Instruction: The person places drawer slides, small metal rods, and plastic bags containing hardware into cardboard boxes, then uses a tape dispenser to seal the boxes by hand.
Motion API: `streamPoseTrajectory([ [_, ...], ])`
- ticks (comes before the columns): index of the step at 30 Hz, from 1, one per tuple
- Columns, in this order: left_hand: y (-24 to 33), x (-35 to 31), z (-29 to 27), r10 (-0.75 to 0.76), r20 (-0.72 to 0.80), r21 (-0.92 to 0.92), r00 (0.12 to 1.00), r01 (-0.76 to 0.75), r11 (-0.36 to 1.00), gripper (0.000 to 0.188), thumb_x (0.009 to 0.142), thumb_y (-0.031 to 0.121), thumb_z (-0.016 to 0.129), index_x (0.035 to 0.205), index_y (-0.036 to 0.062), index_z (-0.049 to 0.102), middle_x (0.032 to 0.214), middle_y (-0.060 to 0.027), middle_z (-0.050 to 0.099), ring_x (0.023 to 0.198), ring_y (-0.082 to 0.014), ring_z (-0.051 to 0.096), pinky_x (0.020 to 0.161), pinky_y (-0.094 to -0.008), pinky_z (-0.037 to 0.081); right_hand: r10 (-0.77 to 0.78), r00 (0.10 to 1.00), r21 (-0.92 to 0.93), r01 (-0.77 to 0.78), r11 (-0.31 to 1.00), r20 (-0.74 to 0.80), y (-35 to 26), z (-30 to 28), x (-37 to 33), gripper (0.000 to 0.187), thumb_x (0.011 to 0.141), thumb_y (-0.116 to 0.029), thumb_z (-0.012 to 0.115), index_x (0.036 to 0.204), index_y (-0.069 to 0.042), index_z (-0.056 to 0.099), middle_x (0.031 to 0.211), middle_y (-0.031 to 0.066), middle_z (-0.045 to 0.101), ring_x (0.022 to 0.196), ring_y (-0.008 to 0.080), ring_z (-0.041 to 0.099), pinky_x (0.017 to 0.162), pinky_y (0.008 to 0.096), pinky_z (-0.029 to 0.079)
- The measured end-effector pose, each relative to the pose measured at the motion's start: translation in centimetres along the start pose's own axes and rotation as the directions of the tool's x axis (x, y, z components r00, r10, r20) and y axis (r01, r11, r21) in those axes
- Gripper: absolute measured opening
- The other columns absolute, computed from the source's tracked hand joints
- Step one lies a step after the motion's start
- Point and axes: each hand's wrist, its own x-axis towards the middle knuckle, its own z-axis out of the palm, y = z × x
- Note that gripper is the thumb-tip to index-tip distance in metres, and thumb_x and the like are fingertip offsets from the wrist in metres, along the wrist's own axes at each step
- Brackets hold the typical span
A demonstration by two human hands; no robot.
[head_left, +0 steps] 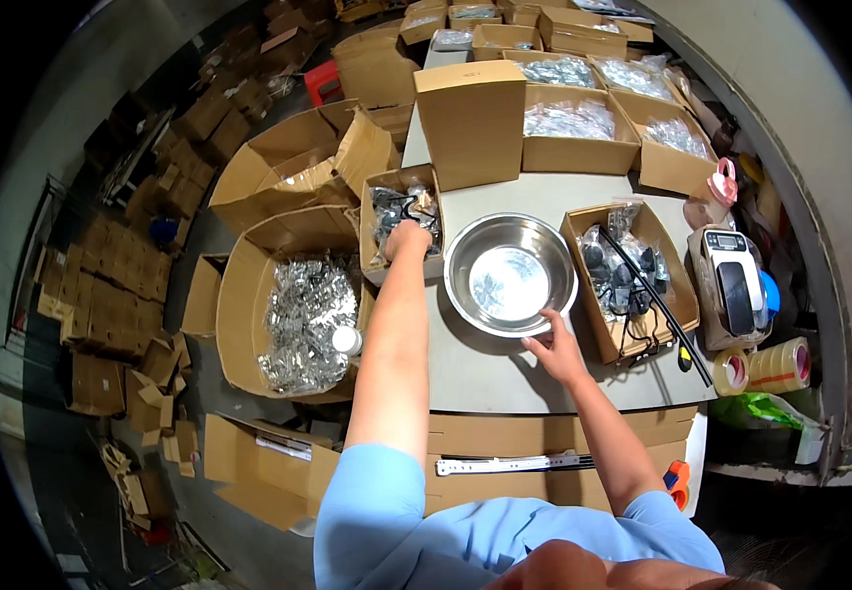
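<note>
My left hand (409,237) reaches down into a small cardboard box (374,260) of small bagged parts (418,205), some black. Its fingers are mostly hidden among them, so I cannot see what they hold. On the white table, right of that box, stands a round, shiny metal bowl (509,280) with nothing in it. At the bowl's near right rim is my right hand (558,351), with the index finger over the edge and the thumb just outside it. Beside the bowl, another cardboard box (611,341) contains bagged black parts (632,270) and a long black rod (647,285).
At the left, a large carton (239,324) is full of shiny metal parts (308,315) with a white round container (347,340). A tall carton (470,123) stands behind the bowl. A scale (716,251) and tape rolls (775,367) lie right. Slide rails (514,463) lie near me.
</note>
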Motion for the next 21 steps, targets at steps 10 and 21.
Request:
streamPoseTrajectory([
  [10,-1.2,-12.5,0.9,0.462,-0.240,-0.608,0.854,-0.504,0.614,0.026,0.081,0.019,0.057,0.094,-0.0038,0.054,0.079,-0.0156,0.061,0.072,-0.0251,0.058,0.068,-0.0365,0.046,0.037,0.999,-0.207,-0.044,0.977,-0.037,-2.9,-1.0,-2.0,0.070,0.082,-0.024,0.065,0.137,-0.006,0.028,0.072,0.0145,0.060,0.069,0.0319,0.061,0.065,0.0400,0.047],
  [21,-9.2,-39.1,9.7,0.709,0.640,-0.695,0.297,0.617,0.368,0.022,0.085,0.006,0.053,0.107,0.0024,0.053,0.088,-0.0061,0.061,0.077,-0.0156,0.063,0.068,-0.0253,0.052,0.390,0.865,0.799,-0.465,0.382,0.316,-1.4,-1.4,-19.2,0.044,0.101,-0.032,0.034,0.107,0.005,0.057,0.079,0.0059,0.063,0.045,0.0065,0.045,0.045,0.0228,0.044],
])
